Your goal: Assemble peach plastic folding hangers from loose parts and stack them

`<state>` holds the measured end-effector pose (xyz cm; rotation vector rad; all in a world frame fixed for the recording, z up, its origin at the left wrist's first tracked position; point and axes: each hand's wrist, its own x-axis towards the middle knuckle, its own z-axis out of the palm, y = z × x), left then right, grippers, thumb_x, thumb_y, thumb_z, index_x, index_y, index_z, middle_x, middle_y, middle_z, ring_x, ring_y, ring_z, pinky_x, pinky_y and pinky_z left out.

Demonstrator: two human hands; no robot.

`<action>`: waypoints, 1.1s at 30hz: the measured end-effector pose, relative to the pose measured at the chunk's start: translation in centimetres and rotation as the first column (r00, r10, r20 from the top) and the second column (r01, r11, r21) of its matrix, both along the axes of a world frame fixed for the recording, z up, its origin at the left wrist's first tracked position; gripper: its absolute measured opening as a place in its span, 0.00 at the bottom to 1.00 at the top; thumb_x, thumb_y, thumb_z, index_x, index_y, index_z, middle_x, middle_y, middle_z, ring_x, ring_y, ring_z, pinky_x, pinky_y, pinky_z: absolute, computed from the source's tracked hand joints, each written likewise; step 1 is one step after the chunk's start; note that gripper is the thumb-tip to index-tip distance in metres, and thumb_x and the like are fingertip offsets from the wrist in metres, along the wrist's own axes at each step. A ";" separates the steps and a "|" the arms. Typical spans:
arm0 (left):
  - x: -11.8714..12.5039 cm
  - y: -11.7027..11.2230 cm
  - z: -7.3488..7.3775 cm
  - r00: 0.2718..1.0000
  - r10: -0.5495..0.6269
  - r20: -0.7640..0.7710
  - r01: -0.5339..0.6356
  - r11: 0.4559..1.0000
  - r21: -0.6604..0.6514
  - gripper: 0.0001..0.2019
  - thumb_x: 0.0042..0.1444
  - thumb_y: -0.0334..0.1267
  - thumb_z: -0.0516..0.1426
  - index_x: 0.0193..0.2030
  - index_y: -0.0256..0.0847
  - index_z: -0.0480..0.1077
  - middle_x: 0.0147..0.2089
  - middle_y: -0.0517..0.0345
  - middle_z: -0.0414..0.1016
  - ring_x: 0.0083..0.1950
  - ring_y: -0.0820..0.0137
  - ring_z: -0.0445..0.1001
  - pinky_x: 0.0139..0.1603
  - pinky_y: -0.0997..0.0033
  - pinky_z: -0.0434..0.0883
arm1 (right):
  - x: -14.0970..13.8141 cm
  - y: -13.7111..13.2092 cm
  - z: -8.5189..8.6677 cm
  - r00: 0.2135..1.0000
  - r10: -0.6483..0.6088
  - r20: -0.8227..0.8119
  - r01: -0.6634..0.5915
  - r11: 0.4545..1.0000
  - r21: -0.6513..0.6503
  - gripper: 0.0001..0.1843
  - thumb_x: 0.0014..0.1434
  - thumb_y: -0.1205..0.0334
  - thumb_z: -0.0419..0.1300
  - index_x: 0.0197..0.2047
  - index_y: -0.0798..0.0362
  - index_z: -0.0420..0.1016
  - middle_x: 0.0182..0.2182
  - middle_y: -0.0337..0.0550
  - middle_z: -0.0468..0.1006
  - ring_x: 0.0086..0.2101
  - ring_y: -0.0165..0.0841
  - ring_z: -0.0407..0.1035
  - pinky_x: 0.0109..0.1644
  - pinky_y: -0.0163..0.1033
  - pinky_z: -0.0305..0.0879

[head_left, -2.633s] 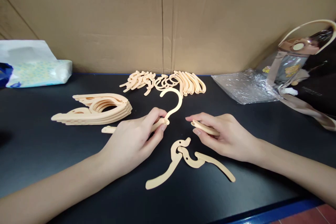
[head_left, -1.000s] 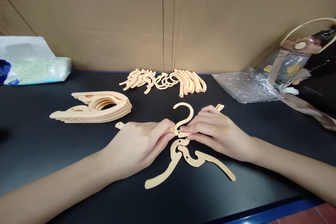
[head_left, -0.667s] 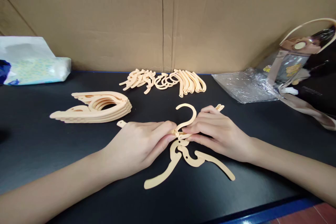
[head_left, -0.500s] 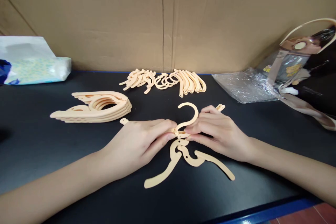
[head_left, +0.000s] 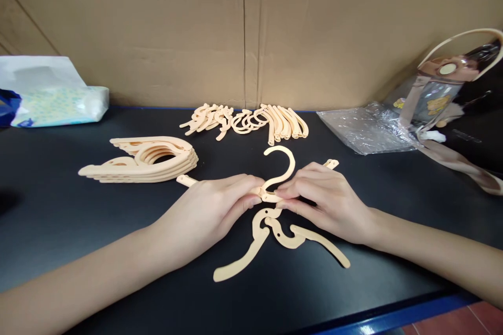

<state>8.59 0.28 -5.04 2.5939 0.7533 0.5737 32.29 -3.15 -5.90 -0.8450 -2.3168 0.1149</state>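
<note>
Both hands pinch a cream plastic hanger at its middle, just above the table. My left hand is closed on one arm, whose end pokes out past the knuckles. My right hand closes on the other arm, its tip showing behind the fingers. Between them the hanger hook stands up, curving to the left. My fingers partly hide the joint at its base. Right below lie two curved cream hanger pieces, a left piece and a right piece, touching or overlapping at their hooked ends.
Folded cream hangers are stacked at left. Farther back lie loose arm pieces, hook pieces and long curved strips. A tissue pack is at far left; a clear plastic bag and a strapped bottle are at right.
The hook has shifted slightly up and left, and its base now sits closer against the arms. Both hands keep their pinch, with the left arm's end showing more.
</note>
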 end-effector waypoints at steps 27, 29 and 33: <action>0.2 -0.5 -0.7 0.997 0.058 -0.050 -0.044 0.967 0.249 0.15 0.69 0.32 0.45 0.60 0.39 0.60 0.50 0.54 0.76 0.47 0.67 0.77 0.43 0.69 0.74 | -0.2 -0.7 0.5 0.986 -0.168 0.010 0.167 0.974 -0.150 0.04 0.67 0.64 0.58 0.40 0.54 0.72 0.30 0.38 0.79 0.25 0.27 0.71 0.28 0.31 0.61; 0.2 -0.4 -0.7 0.996 0.069 -0.063 -0.050 0.963 0.265 0.16 0.69 0.32 0.46 0.62 0.38 0.60 0.50 0.53 0.76 0.47 0.66 0.77 0.43 0.67 0.74 | 0.0 -0.4 0.5 0.979 -0.206 -0.006 0.200 0.958 -0.203 0.04 0.66 0.63 0.58 0.40 0.53 0.72 0.32 0.38 0.81 0.27 0.27 0.73 0.30 0.31 0.64; 0.0 -0.4 -0.7 0.994 0.069 -0.090 -0.039 0.954 0.299 0.18 0.69 0.32 0.45 0.64 0.38 0.59 0.48 0.53 0.76 0.45 0.65 0.76 0.41 0.66 0.74 | 0.4 0.4 0.6 0.943 -0.328 -0.057 0.299 0.908 -0.294 0.05 0.62 0.62 0.62 0.34 0.52 0.72 0.29 0.35 0.80 0.26 0.27 0.72 0.29 0.31 0.63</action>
